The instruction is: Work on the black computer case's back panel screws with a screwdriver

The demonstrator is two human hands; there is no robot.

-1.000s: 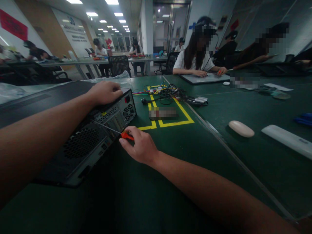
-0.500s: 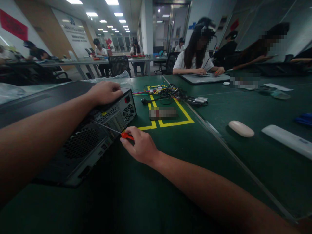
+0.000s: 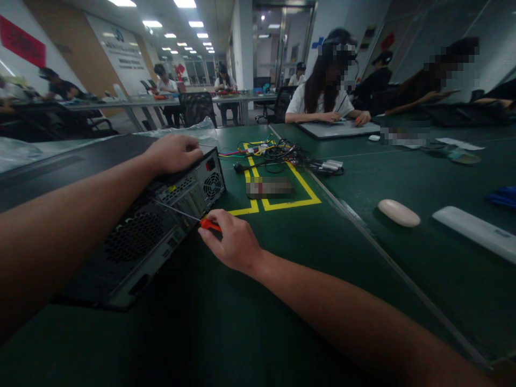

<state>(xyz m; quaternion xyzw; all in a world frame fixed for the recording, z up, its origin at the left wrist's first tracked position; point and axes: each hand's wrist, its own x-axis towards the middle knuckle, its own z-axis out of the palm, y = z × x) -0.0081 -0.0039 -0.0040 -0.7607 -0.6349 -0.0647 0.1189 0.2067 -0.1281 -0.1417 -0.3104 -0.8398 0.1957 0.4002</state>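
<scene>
A black desktop computer case [image 3: 97,153] lies on its side at the left, its rear panel with vent grille, slots and fan facing me. Across its top is my left hand [image 3: 176,154], with bent fingers gripping the upper edge near the rear; the fingertips are partly hidden. A screwdriver [image 3: 210,224] with an orange-red handle is pinched between the thumb and fingers of my right hand [image 3: 236,242]. Its thin shaft runs up and left to the rear panel, near the middle. The exact spot its tip touches is too dark to tell.
On the green table [image 3: 306,290], yellow tape [image 3: 292,205] surrounds a blurred object [image 3: 271,187]. Behind it lie tangled cables [image 3: 282,153]. A pale oval case [image 3: 399,213] and a long white object [image 3: 475,231] sit at the right. A co-worker [image 3: 322,102] works across the table.
My hands, the screwdriver and the computer case look nearly the same as before. The co-worker's hands across the table have shifted slightly.
</scene>
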